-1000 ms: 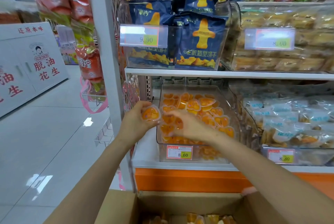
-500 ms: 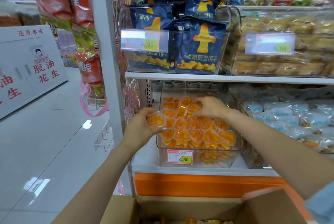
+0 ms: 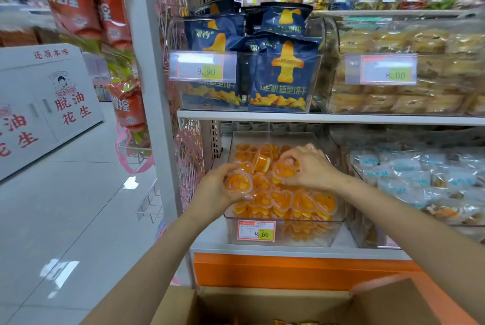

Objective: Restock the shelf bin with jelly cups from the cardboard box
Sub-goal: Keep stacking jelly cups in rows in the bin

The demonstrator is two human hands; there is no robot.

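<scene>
Here, left hand (image 3: 212, 190) grips one jelly cup (image 3: 237, 184) at the bin (image 3: 288, 220) rim; right hand (image 3: 312, 167) pinches another cup (image 3: 283, 171).

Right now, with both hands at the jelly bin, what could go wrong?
1. The bin looks full to its front rim; pressing more in may push the front cups over.
2. The left hand holds a cup at the bin's left edge; if it slips, it could fall outside.

The left hand (image 3: 210, 190) has brought its jelly cup (image 3: 237, 185) in over the bin's (image 3: 286, 242) left edge; the right hand (image 3: 312, 167) has left the front row and now pinches a second cup (image 3: 284, 170) mid-bin.
</scene>
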